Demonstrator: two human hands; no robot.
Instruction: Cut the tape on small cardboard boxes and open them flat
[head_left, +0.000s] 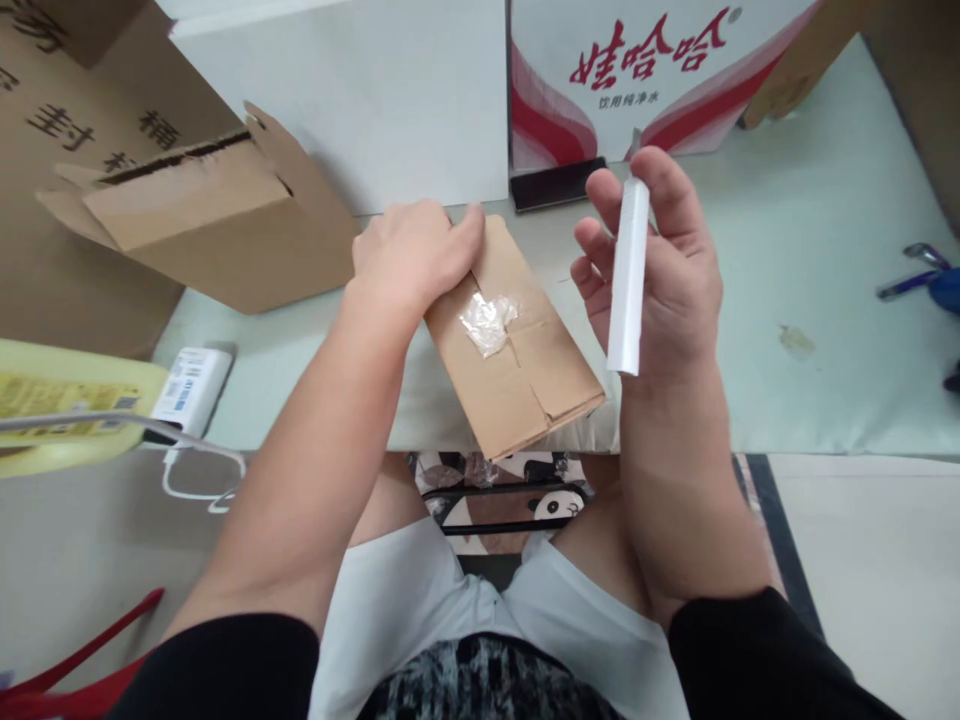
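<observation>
Your left grip (412, 245) is clamped on the far end of the cardboard box (551, 355) on the table (757, 330), and your right grip (675, 260) pinches the white cutter (629, 285), so better press the box steady and point the tip (636, 141) away.

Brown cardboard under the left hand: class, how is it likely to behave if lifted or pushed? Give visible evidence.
The brown cardboard is probably fairly stiff, though its creases suggest it could flex there. Its flat faces and straight edges suggest sliding rather than rolling. The wrinkled clear tape might catch slightly if rubbed.
</observation>
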